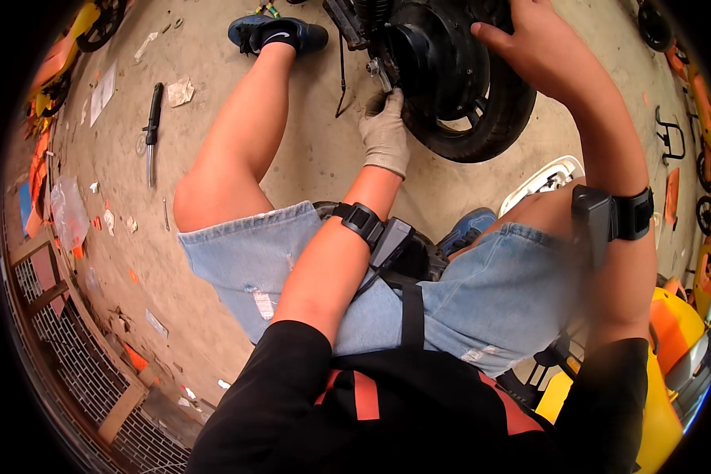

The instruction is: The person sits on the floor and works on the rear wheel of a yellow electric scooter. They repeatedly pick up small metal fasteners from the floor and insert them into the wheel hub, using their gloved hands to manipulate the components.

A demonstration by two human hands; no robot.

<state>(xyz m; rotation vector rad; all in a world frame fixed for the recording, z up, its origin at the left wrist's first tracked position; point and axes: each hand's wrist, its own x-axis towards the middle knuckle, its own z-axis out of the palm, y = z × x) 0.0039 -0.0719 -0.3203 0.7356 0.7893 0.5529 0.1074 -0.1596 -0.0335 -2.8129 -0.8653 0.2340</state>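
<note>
A black scooter wheel with a thick tyre (498, 130) and a dark hub housing (450, 67) fills the top middle, in front of me. My left hand (385, 136), in a pale work glove with bare fingertips, pinches a small silvery metal fitting (381, 75) at the left side of the housing. My right hand (533, 51), bare, lies over the tyre's upper right side with its thumb stretched along it. Its other fingers are partly cut off by the upper edge. A thin black rod (341, 79) hangs just left of the fitting.
On the concrete floor to the left lie a shock absorber (153, 130), a wrench (166, 215), paper scraps (103, 95) and a clear plastic bag (69, 213). A white plastic part (541, 180) is by my right leg. Yellow and orange scooter bodies (675, 328) stand along the right.
</note>
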